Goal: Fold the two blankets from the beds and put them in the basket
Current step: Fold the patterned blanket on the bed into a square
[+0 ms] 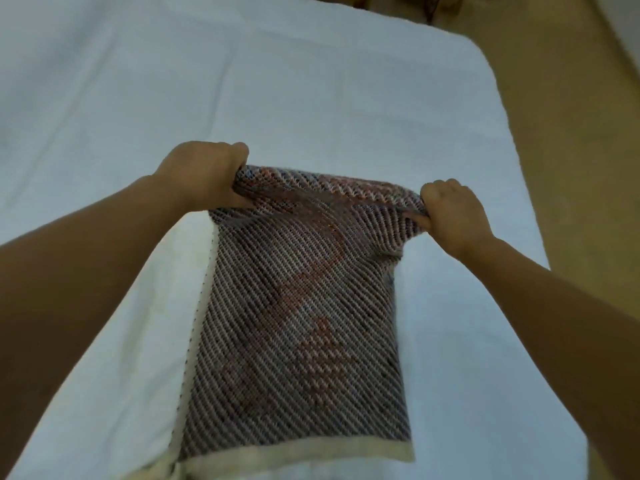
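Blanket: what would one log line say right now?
left hand grips blanket corner | right hand grips other corner | blanket held over bed

The person's arms are bare: the left forearm point(86, 271) and right forearm point(554, 306) show uncovered skin all the way to the picture's edges. The left hand point(204, 174) and right hand point(450, 213) are bare too, with rounded knuckles.

The blanket point(294, 323) lies partly on the white-sheeted bed point(311, 81).
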{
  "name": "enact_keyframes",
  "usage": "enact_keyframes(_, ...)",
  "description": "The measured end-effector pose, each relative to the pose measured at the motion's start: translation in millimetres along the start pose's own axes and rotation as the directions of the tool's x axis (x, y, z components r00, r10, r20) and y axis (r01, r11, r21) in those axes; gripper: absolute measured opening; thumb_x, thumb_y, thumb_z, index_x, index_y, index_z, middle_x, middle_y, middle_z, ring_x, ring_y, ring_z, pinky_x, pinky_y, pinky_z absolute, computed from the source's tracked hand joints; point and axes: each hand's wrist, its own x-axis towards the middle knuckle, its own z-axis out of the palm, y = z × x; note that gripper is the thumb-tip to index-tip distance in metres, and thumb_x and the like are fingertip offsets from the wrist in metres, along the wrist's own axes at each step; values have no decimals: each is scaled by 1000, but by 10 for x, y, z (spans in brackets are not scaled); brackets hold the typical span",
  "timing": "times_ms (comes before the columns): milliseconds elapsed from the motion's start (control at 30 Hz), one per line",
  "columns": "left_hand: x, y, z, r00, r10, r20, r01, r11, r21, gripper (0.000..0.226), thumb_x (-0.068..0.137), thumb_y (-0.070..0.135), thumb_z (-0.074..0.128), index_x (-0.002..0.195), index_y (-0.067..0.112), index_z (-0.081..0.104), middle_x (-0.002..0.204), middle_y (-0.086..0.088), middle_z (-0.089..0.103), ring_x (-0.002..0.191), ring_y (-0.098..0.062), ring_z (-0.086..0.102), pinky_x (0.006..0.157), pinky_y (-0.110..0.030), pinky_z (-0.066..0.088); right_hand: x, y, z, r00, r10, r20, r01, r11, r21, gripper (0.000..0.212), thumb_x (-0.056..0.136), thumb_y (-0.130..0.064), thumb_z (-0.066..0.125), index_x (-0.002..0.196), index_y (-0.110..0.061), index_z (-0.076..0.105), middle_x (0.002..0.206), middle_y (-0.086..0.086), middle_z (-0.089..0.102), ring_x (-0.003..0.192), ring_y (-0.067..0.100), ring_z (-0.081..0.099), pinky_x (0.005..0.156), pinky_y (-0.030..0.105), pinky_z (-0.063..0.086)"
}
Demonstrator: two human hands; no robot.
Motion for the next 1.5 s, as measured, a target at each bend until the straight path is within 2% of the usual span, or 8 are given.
enact_keyframes(400,-2501,1118,658,984,-73,165,74,997,-1,10,86,13,52,96,11,53,91,-9,63,82,-28,61,55,-32,39,-2036,-778,-48,953,-247,174,245,969,32,35,35,0,83,56,-5,54,49,11,55,40,29,52,36,24,36)
enact_keyframes(567,-3113,1303,950,996,-42,80,42,999,-3,31,50,-1,83,68,3,58,56,-13,58,46,-27,57,32,-29,41,-2596,-1160,188,932,-288,222,275,957,88,40,26,-3,83,55,-7,55,48,9,55,38,27,52,33,21,33)
enact_keyframes(700,-3385,1362,1204,960,-173,221,155,983,96,40,58,7,81,93,5,60,82,-13,63,70,-30,61,51,-35,48,-2877,-1386,355,926,-261,272,240,965,108,32,41,0,80,66,-4,60,60,12,59,52,28,56,42,26,41)
enact_keyframes(800,-3503,1373,1350,802,-316,506,249,948,197,52,79,31,55,125,18,36,123,-5,45,109,-25,46,84,-36,39,-2946,-1469,435,814,-92,574,102,995,15,33,74,-10,58,106,-8,52,107,12,56,98,30,52,79,37,43)
enact_keyframes(933,-3411,1353,1267,877,-250,410,279,960,-12,46,66,54,35,91,19,50,92,-2,58,85,-21,52,69,-32,35,-2753,-1613,355,791,57,609,-189,970,155,12,80,-24,52,77,-14,48,83,6,52,81,25,53,66,29,38)
enact_keyframes(1067,-3022,1402,1109,936,-292,196,331,919,-215,30,80,38,41,84,12,55,80,-3,58,81,-26,56,64,-33,41,-2348,-1768,256,857,384,344,-506,751,423,11,81,-19,53,76,-9,49,82,7,50,79,23,47,63,30,37)
enact_keyframes(1233,-2532,1414,1112,937,-311,156,345,892,-293,46,94,33,40,137,15,40,137,-5,47,128,-24,39,104,-42,29,-1838,-1638,288,486,780,394,-814,241,528,52,83,-33,58,125,-5,44,128,17,46,118,32,42,95,44,38)
enact_keyframes(1500,-1815,1375,1264,967,-120,225,180,945,-273,60,97,44,25,149,20,8,158,-1,9,145,-18,0,116,-43,1,-1280,-1008,539,225,332,916,-861,-372,346,76,71,-61,66,124,-7,54,126,10,58,99,24,58,86,34,48)
